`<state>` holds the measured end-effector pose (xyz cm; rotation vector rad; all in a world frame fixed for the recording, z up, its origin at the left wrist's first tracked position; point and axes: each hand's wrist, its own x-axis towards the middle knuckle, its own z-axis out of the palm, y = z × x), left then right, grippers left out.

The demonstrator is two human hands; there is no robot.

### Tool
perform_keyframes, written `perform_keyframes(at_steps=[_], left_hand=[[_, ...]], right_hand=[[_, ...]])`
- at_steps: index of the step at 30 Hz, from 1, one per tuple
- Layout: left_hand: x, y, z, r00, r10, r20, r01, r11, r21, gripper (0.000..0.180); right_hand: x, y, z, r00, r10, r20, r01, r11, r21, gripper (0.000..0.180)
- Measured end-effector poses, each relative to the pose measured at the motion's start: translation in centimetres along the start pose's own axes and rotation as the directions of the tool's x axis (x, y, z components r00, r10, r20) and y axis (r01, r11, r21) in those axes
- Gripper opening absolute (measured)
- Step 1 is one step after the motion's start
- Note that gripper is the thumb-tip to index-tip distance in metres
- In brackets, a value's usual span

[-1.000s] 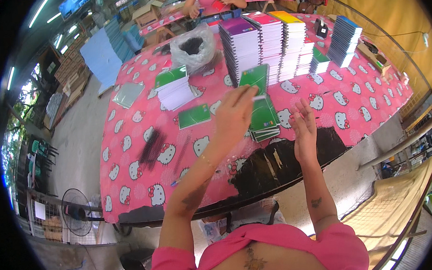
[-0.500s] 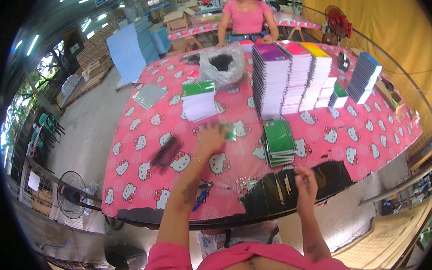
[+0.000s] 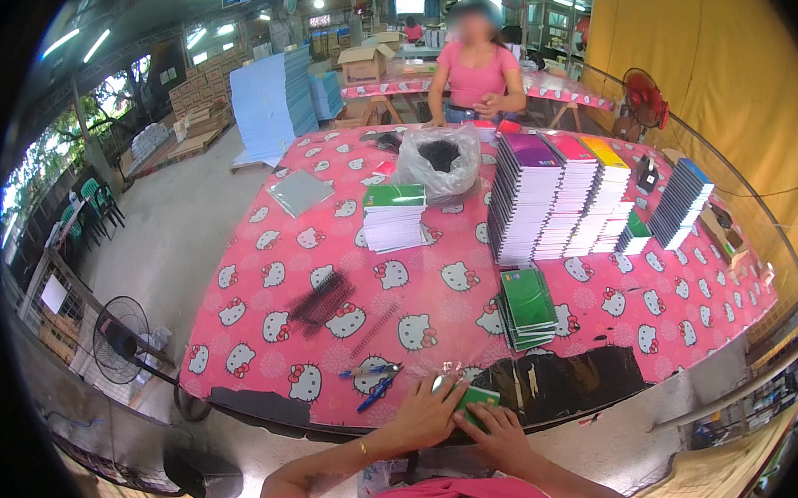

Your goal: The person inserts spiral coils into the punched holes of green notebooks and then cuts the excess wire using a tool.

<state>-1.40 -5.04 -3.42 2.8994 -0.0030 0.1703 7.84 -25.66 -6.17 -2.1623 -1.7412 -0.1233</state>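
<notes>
At the table's near edge, both hands are on a small green notebook [image 3: 482, 395]. My left hand [image 3: 428, 413] grips its left side from above, with the fingers over the cover. My right hand [image 3: 500, 433] has its fingers bent over the near right side, and most of the notebook is hidden beneath the hands. Left of them lie blue pens [image 3: 375, 391]. Farther off are a single black wire coil [image 3: 374, 330] and a heap of black coils [image 3: 323, 304]. A short pile of green spiral notebooks [image 3: 528, 304] lies to the right, and a stack of green-covered pages [image 3: 395, 219] stands beyond.
Tall stacks of spiral notebooks [image 3: 523, 203] with purple, red and yellow covers stand back right, near a blue-covered stack [image 3: 684, 203]. A plastic bag [image 3: 438, 163] holds black coils. Clear sheets [image 3: 300, 193] lie far left. A person in pink [image 3: 476, 75] stands across the table.
My left hand has come back from mid-table to the near edge with the green notebook. My right hand has moved left to meet it. The view has shifted, and the other person has raised a hand.
</notes>
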Motion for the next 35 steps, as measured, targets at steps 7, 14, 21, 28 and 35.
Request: perform_keyframes(at_steps=[7,14,21,28,35], left_hand=[[-2.6,-1.0,-1.1,0.981,-0.005,-0.194,-0.121,0.766,-0.632,0.052],[-0.7,0.2,1.5,0.845,-0.211,-0.490,-0.137,0.802,-0.582,0.038],[-0.5,0.6,3.7,0.846,-0.337,-0.412,-0.085,0.678,-0.730,0.036],[0.7,-1.3,1.7,0.849,-0.362,-0.386,0.025,0.756,-0.654,0.032],[1.8,-13.4,-1.9,0.795,-0.606,-0.004,0.606,0.794,-0.048,0.062]], right_hand=[[1.4,2.2,-2.2,0.951,0.205,-0.230,-0.077,0.881,0.466,0.047],[2.7,4.1,3.6,0.840,0.523,-0.143,-0.141,0.466,0.874,0.044],[5.1,2.5,0.9,0.912,0.411,-0.016,-0.109,0.280,0.954,0.029],[5.0,3.6,0.2,0.888,0.455,0.071,-0.231,0.308,0.923,0.022],[5.4,3.9,1.0,0.878,0.477,0.030,-0.219,0.347,0.912,0.022]])
